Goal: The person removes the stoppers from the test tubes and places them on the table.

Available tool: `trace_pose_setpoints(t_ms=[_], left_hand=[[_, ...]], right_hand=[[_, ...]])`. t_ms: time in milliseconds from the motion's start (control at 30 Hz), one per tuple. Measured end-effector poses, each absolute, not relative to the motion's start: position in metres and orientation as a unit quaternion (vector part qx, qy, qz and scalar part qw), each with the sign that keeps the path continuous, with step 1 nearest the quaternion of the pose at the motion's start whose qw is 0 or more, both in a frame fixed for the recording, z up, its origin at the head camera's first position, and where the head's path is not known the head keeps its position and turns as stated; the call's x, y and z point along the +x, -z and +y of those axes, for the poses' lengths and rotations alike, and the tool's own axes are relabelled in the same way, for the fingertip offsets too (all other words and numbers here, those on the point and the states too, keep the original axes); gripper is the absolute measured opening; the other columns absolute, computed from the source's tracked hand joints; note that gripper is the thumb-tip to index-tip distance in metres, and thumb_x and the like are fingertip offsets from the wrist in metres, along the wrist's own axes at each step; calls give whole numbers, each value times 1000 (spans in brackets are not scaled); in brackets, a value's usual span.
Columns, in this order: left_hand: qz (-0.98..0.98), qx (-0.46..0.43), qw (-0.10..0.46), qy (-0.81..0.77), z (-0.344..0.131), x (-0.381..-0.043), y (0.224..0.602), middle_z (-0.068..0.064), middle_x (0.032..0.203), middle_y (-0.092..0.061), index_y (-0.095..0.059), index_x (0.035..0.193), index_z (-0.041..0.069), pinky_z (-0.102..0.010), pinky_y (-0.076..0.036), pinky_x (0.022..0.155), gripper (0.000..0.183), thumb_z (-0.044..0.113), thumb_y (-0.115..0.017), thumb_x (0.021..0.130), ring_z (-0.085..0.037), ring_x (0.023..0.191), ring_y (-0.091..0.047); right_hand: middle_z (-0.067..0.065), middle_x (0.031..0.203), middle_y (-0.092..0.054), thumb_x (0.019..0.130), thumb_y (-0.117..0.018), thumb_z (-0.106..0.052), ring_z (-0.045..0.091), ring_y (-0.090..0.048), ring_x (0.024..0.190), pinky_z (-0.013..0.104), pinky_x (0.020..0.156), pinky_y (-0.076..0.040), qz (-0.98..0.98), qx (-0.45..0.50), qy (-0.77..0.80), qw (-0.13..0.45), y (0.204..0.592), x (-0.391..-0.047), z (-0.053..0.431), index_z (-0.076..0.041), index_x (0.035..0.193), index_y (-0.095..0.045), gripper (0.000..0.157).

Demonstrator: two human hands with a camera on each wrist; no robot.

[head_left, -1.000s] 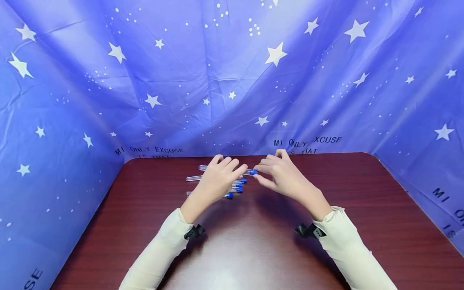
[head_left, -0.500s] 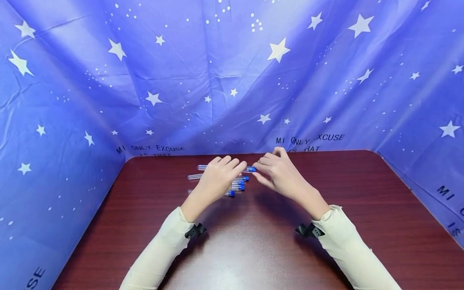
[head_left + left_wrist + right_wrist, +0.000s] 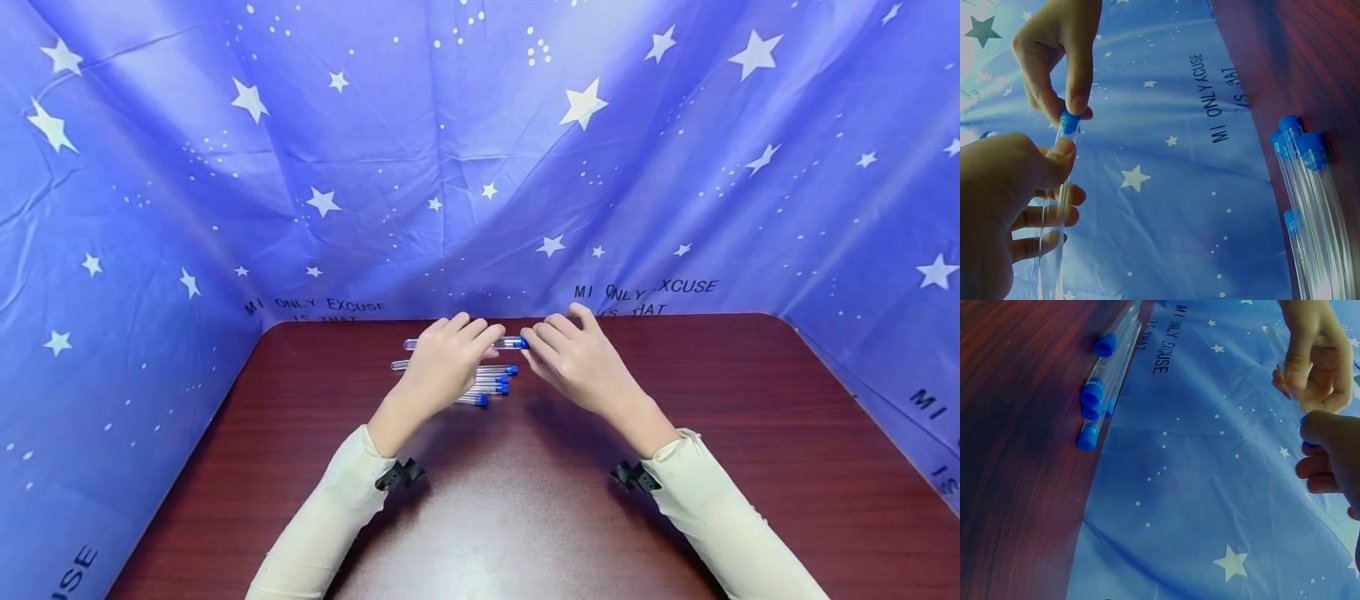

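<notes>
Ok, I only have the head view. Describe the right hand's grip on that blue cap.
Observer: The left wrist view shows the right hand pinching the cap between thumb and fingertips.

Operator: Now the other hand.

Observer: In the left wrist view, the left hand has its thumb on the tube just below the cap, with fingers reaching across behind the tube.

Operator: Last, count the other caps.

Observer: I count five other caps in the right wrist view, on the table; yours shows four.
</notes>
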State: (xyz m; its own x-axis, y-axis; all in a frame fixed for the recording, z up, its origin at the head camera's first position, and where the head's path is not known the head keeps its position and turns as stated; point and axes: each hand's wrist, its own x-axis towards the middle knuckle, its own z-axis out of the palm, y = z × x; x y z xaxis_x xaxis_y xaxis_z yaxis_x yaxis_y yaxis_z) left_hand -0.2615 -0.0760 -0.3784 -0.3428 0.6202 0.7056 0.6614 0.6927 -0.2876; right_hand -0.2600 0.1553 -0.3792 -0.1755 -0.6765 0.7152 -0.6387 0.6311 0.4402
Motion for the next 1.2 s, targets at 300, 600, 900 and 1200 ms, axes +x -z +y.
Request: trace_pose_setpoints(t_ms=[300, 600, 900, 1200], left_hand=[[-815, -385, 433, -23, -76, -266, 378, 0, 99, -61, -66, 113, 18, -37, -49, 81, 20, 13, -53, 100, -21, 87, -56], [-796, -393, 459, -37, -81, -266, 376, 0, 100, -60, -66, 114, 21, -37, -48, 78, 34, -1, -47, 96, -21, 88, -56], [-790, -413, 454, -26, -81, -263, 375, 2, 97, -61, -68, 114, 20, -36, -47, 79, 34, -3, -49, 96, -19, 86, -56], [-763, -441, 473, -1, -78, -263, 376, 2, 90, -62, -70, 110, 15, -33, -46, 76, 29, -1, -51, 97, -18, 82, -55]], right_hand=[[9, 78, -61, 91, -59, -18, 30, -55, 76, 47, 81, -44, -760, 428, -12, 488, 382, -264, 151, -1, 90, -65, 18], [5, 80, -59, 93, -55, -17, 25, -54, 77, 45, 80, -42, -789, 429, -92, 430, 382, -263, 151, -3, 96, -65, 17], [-4, 72, -50, 90, -65, -11, 10, -47, 73, 40, 83, -32, -821, 426, -263, 275, 381, -260, 155, -10, 92, -66, 3], [-4, 73, -56, 101, -58, -10, 19, -53, 77, 30, 76, -41, -831, 357, -426, -7, 372, -260, 169, -15, 89, -66, 15]])
